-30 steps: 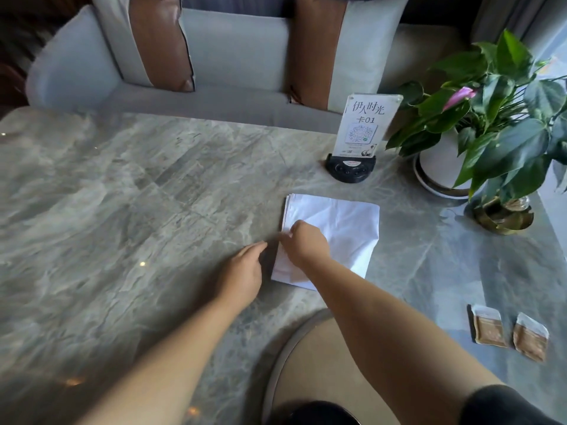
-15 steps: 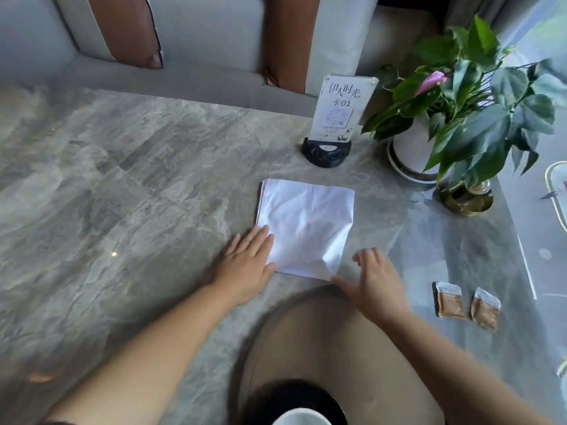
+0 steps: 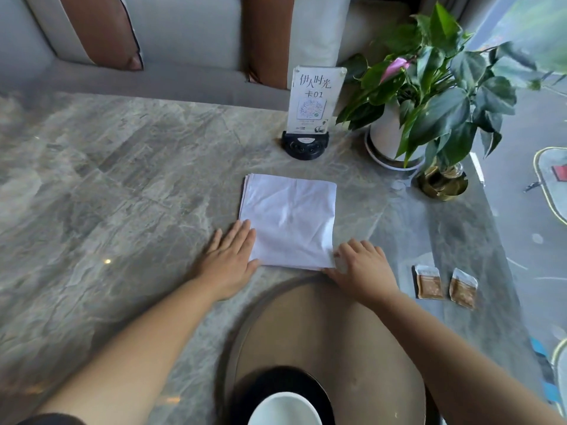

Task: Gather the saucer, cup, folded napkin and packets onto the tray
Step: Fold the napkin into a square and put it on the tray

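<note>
Two bare forearms reach into view. The left hand (image 3: 228, 262) and right hand (image 3: 363, 271) wear no rings or watch. A dark short sleeve (image 3: 52, 420) edges the left arm.

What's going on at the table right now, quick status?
Left hand flat on napkin corner, right hand at other corner. Packets on table, off tray. Nothing blocking.
</note>
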`<move>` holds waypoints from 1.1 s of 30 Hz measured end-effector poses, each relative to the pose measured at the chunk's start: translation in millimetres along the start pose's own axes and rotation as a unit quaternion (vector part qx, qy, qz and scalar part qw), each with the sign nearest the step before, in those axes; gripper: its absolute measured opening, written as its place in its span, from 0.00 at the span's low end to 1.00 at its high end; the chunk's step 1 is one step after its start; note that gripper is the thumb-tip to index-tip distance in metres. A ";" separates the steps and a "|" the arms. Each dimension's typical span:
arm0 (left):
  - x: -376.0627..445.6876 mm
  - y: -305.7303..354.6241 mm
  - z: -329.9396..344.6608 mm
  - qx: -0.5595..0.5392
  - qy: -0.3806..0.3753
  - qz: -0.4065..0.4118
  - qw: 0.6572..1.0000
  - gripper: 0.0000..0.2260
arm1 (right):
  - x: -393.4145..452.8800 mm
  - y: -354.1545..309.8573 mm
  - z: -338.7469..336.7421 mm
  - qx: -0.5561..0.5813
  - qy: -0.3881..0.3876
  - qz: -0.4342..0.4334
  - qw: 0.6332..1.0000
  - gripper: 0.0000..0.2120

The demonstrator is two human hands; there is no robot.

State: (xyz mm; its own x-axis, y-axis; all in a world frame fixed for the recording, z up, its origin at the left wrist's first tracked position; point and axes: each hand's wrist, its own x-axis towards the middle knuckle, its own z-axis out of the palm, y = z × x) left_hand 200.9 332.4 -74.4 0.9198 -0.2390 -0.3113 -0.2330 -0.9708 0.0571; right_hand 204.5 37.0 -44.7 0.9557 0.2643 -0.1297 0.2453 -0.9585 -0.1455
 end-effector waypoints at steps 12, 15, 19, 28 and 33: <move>19.9 -21.2 -8.5 0.025 -0.035 0.043 0.998 0.30 | 88.3 19.9 -10.1 -0.054 -0.066 -0.137 0.987 0.26; 43.7 -28.9 -25.3 0.056 -0.051 0.063 0.995 0.29 | 87.3 37.5 -3.2 -0.071 -0.071 -0.129 0.987 0.26; 87.4 -16.2 -57.2 0.108 -0.065 0.047 0.991 0.29 | 66.0 43.7 -3.0 -0.099 -0.025 -0.090 0.991 0.23; 74.4 62.7 -47.0 -0.026 0.031 0.049 0.998 0.25 | 79.8 70.1 -22.5 0.100 0.035 0.063 0.992 0.18; 67.4 65.3 -25.8 -0.021 -0.011 0.064 0.998 0.26 | 135.8 57.7 -37.6 0.172 -0.045 0.183 0.967 0.21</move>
State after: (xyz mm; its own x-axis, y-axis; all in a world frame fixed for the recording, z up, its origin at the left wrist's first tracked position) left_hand 255.8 252.4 -67.1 0.8758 -0.3610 -0.3202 -0.3342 -0.9325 0.1372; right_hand 354.6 13.5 -33.9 0.9463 -0.0618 -0.3173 -0.1894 -0.9014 -0.3894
